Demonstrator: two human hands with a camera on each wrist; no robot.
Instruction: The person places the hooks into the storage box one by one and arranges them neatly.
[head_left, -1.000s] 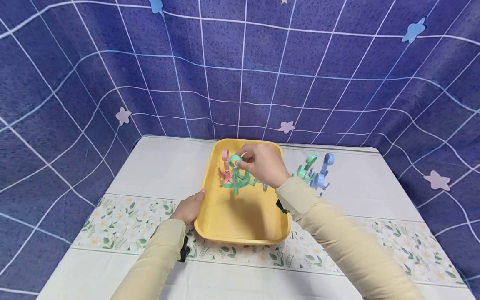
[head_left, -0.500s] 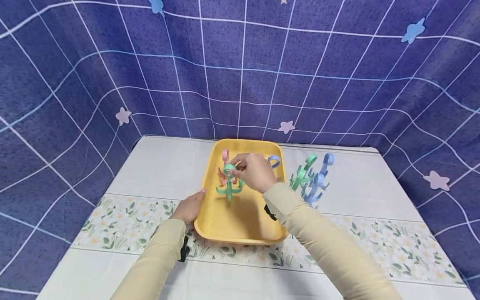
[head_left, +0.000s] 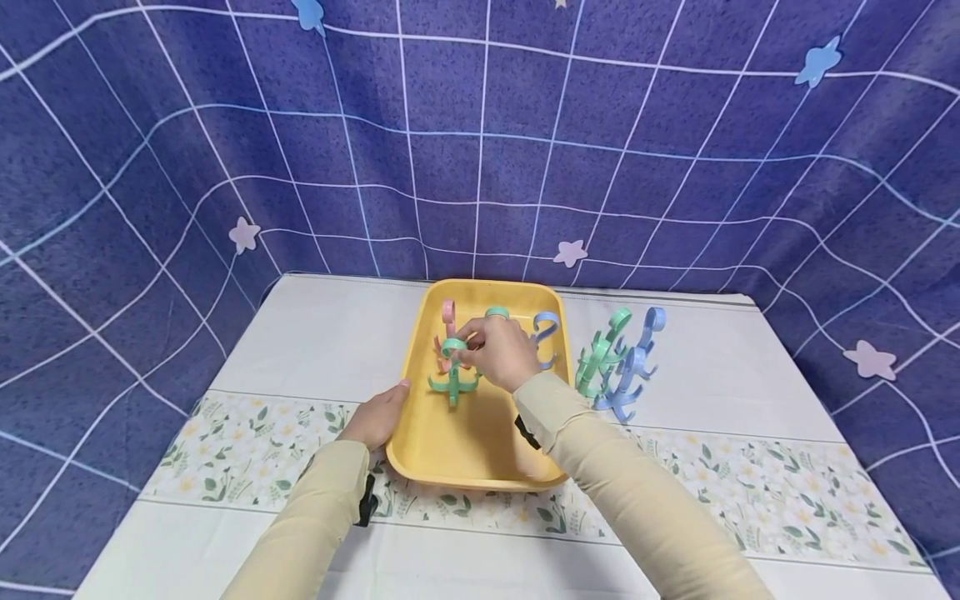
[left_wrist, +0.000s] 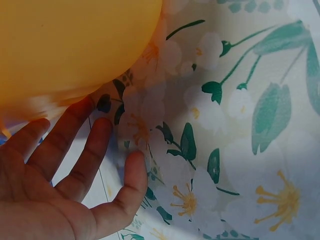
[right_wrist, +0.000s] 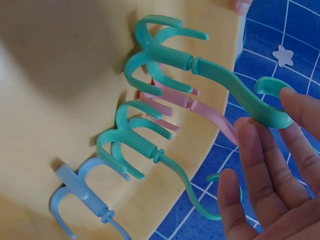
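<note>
Counter (head_left: 345, 325): white cloth (head_left: 705, 367) with floral band (head_left: 247, 450), lower frame. Blue star-patterned curtain (head_left: 450, 96) above. Centre: right hand (head_left: 498, 352) pinches a green hook (head_left: 453, 382) within the yellow tray (head_left: 450, 458); left hand (head_left: 377, 417), fingers loosely extended, touches tray's left side.

Glossy plastic front and centre: the held green hook (right_wrist: 227, 85) is smoothly moulded, light sliding along its curve! Beside it, the pink hook (right_wrist: 215, 119) and the second green hook (right_wrist: 137, 142) share that slick plastic finish, and the blue hook (right_wrist: 85, 190) joins them, smooth and shiny. Underneath, the yellow tray (head_left: 450, 454) is plastic too, smooth, with a softer sheen. Now the curtain (head_left: 450, 100): matt cloth, rippling in folds. Sleeves (head_left: 315, 500), matt cloth again, creased. The table cover (head_left: 330, 333) runs smooth; in dim light, coated cloth or plastic sheet, hard to say.
</note>
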